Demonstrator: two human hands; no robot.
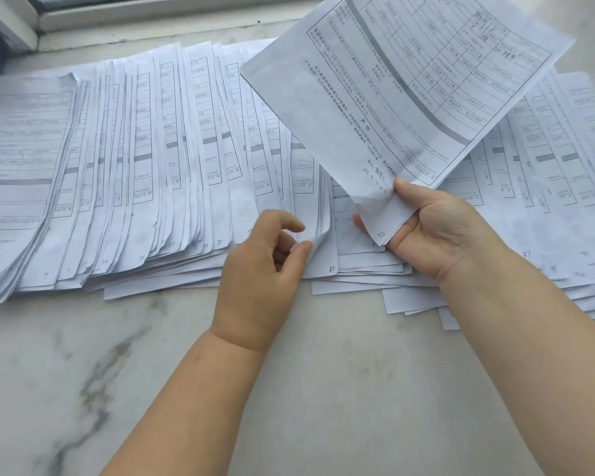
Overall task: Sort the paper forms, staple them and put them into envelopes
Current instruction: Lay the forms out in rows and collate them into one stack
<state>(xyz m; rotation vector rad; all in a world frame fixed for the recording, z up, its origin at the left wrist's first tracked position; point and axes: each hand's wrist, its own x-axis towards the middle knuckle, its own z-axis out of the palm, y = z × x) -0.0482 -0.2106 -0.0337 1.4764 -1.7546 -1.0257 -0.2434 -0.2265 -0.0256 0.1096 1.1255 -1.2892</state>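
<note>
Nearest, the pale marble-veined surface (340, 389) lies bare under both forearms. The left hand (265, 266) pinches the curled lower corner of a white printed paper form (318, 245), apparently to open a gap in the fanned row of numbered white forms (172, 159) spread beyond its fingers. Just to its right, the right hand (437, 231) grips a white printed sheet (402, 91) by its corner, raised and tilted above the row, probably so its handwritten number can be matched to a slot.

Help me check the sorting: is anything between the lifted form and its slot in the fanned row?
Nothing solid. The right hand holds the form above the fanned row. The left hand is lifting sheet corners there, opening a gap. Only those overlapping sheets cover the slot.
</note>
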